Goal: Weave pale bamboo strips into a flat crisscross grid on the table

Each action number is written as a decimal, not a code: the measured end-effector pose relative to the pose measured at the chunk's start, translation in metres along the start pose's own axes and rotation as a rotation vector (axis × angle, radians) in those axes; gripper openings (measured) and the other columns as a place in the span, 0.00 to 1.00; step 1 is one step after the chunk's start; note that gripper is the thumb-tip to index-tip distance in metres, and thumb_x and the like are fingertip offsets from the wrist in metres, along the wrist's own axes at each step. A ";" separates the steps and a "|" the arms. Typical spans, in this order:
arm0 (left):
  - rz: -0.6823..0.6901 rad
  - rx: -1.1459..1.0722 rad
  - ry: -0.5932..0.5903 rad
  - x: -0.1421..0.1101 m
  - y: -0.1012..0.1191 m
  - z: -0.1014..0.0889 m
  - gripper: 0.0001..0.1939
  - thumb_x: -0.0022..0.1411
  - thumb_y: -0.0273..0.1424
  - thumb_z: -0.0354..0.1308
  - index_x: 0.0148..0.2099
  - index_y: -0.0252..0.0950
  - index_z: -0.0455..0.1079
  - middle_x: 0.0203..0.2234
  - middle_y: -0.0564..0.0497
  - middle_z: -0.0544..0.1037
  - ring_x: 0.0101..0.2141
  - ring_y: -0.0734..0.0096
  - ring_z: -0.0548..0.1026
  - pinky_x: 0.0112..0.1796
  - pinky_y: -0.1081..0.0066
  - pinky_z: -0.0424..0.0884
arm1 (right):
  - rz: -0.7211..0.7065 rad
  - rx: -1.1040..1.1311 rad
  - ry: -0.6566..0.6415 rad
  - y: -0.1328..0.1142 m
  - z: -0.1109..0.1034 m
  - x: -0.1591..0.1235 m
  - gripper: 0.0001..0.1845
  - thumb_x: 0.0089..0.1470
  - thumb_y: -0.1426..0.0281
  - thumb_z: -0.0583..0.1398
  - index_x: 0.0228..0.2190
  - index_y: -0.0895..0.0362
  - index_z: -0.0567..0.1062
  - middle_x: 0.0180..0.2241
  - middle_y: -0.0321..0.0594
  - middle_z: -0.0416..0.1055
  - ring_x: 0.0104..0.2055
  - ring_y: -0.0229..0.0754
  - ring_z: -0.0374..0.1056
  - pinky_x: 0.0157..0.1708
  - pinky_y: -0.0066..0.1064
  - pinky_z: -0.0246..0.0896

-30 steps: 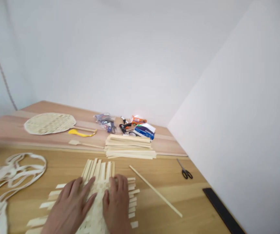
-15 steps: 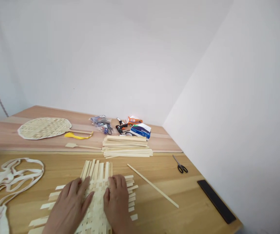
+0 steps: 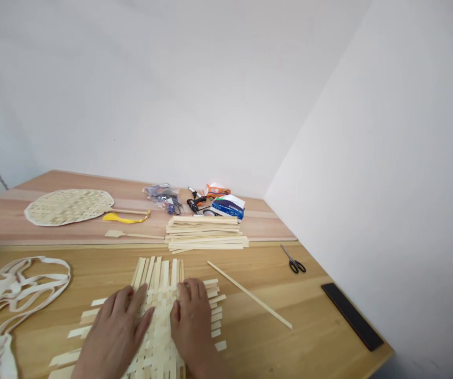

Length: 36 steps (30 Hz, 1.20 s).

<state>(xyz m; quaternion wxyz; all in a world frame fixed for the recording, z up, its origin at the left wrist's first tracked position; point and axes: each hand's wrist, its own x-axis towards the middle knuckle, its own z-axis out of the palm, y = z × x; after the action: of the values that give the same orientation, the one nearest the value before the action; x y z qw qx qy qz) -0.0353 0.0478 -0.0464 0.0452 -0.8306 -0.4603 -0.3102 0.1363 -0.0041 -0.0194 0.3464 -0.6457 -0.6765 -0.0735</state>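
A wooden worktop [image 3: 273, 337] is seen, with white walls [image 3: 151, 95] behind it. A pile of thin bamboo strips [image 3: 204, 234] is laid near the back, and a round woven fan [image 3: 68, 207] is seen past it. Black-handled scissors [image 3: 294, 266] are set off to the right. A woven bamboo mat [image 3: 159, 305] with loose strip ends is lying flat in front. The left hand [image 3: 113, 334] and the right hand [image 3: 192, 321] are both held open, fingers spread, and are pressed on the mat. Nothing is gripped.

There is 1 left hand [image 3: 113, 334], 1 right hand [image 3: 192, 323], 1 woven mat [image 3: 159, 310], 1 round fan [image 3: 68, 208], 1 pile of strips [image 3: 204, 234], 1 long stick [image 3: 250, 295] and 1 pair of scissors [image 3: 293, 266].
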 end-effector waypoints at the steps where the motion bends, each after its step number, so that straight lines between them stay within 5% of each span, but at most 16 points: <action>1: 0.003 -0.006 0.000 0.000 0.000 -0.001 0.21 0.67 0.41 0.47 0.53 0.36 0.69 0.43 0.38 0.73 0.48 0.49 0.69 0.50 0.50 0.65 | 0.000 -0.005 0.002 0.000 0.000 0.000 0.21 0.50 0.80 0.56 0.46 0.57 0.70 0.46 0.46 0.68 0.50 0.52 0.62 0.51 0.48 0.65; 18: -0.009 0.136 -0.046 0.007 0.016 -0.020 0.22 0.68 0.38 0.50 0.57 0.29 0.66 0.44 0.38 0.69 0.47 0.51 0.67 0.48 0.55 0.68 | -0.049 -0.030 -0.009 0.004 -0.001 0.001 0.19 0.55 0.78 0.53 0.48 0.58 0.70 0.47 0.48 0.68 0.52 0.51 0.61 0.53 0.47 0.63; 36: 0.022 0.121 -0.047 0.007 0.008 -0.017 0.25 0.69 0.42 0.45 0.57 0.29 0.67 0.44 0.36 0.70 0.47 0.49 0.68 0.49 0.53 0.67 | -0.013 -0.017 -0.041 0.001 -0.004 0.002 0.18 0.54 0.77 0.55 0.48 0.60 0.71 0.47 0.49 0.67 0.53 0.50 0.59 0.55 0.47 0.61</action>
<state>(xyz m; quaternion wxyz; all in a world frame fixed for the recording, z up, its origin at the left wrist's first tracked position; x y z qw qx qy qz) -0.0344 0.0419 -0.0274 0.0877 -0.8385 -0.4698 -0.2616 0.1394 -0.0045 -0.0154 0.3262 -0.6456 -0.6871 -0.0683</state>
